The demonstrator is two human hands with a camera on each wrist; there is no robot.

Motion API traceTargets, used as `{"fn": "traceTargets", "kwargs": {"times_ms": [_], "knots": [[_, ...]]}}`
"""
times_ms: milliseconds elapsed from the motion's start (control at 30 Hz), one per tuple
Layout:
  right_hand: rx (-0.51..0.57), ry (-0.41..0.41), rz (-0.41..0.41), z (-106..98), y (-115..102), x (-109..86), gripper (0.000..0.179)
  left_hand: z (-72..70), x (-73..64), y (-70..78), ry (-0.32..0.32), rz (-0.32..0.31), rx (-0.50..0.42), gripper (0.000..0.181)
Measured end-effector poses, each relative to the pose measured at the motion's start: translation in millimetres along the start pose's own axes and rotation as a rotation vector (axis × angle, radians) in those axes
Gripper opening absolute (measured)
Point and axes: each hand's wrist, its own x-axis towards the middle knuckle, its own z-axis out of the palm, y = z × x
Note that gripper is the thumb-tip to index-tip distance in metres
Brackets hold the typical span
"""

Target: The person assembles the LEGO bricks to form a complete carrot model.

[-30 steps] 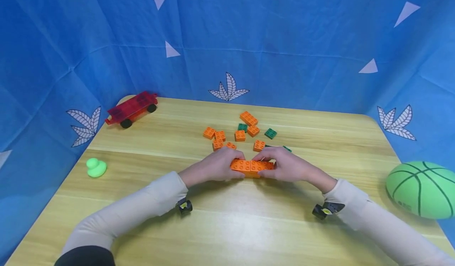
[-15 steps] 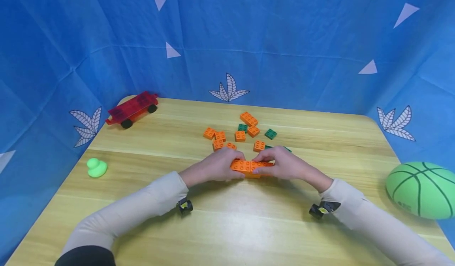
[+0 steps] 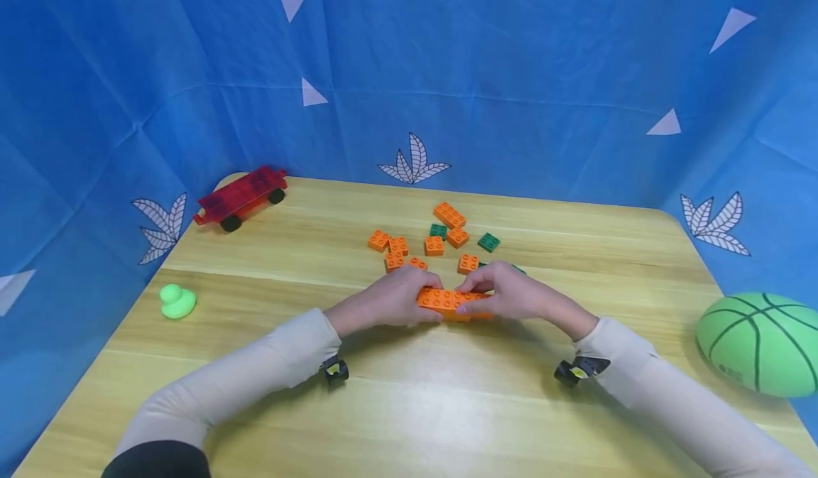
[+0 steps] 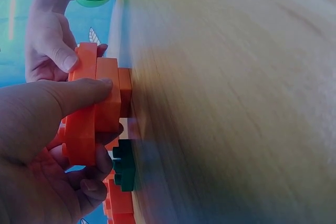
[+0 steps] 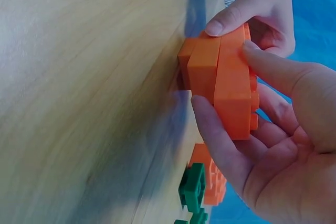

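Blue cloth (image 3: 543, 52) hangs behind and beside the pale wooden table (image 3: 409, 407), green ball (image 3: 760, 343) at table's right edge, left hand (image 3: 402, 297) and right hand (image 3: 511, 293), fingers half-closed, each pinching an end of orange brick stack (image 3: 446, 299) mid-table, loose bricks (image 3: 434, 246) toward table's back.

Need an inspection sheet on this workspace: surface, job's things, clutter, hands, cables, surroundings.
Surface: pale wood-grain table, glare at near middle.
Job's things: stack of orange studded plastic bricks, between both hands.
Clutter: loose orange studded bricks and green studded bricks beyond the stack; red toy flatbed with black wheels, back left; light-green toy duck, left; green ball with black lines, right.
Hands: left hand grips the stack's left end; right hand pinches its right end.
Cables: nothing seen.
Surroundings: blue cloth backdrop, white triangles and leaf prints.
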Motion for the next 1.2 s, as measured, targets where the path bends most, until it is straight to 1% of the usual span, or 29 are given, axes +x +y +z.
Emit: {"fn": "traceTargets", "kwargs": {"times_ms": [200,367,533,667,867,933,1100,1200], "knots": [[-0.017,0.003,-0.003,-1,0,1.5,0.019,-0.8,0.5,-0.7,0.001,0.001,-0.007,0.029],[0.002,0.008,-0.011,-2,2,2.6,0.019,-1.9,1.7,-1.5,0.016,0.013,-0.012,0.029],[-0.023,0.034,-0.064,0,6,2.1,0.019,-2.3,1.1,-4.6,0.017,0.033,-0.004,0.035],[-0.028,0.039,-0.085,0,7,1.8,0.019,-4.1,-2.6,-5.1,0.037,0.039,-0.051,0.039],[0.003,0.036,-0.056,-2,7,1.1,0.018,-7.5,-3.3,-1.0,0.098,0.088,-0.131,0.026],[0.011,0.04,-0.056,-1,8,1.0,0.018,-6.0,-2.6,-1.0,0.109,0.103,-0.156,0.022],[0.036,0.027,-0.036,4,10,0.1,0.018,2.1,-4.7,-3.9,0.115,0.094,-0.207,0.021],[0.009,0.034,-0.031,4,9,-0.1,0.019,3.6,-5.8,-5.1,0.124,0.095,-0.207,0.023]]}}
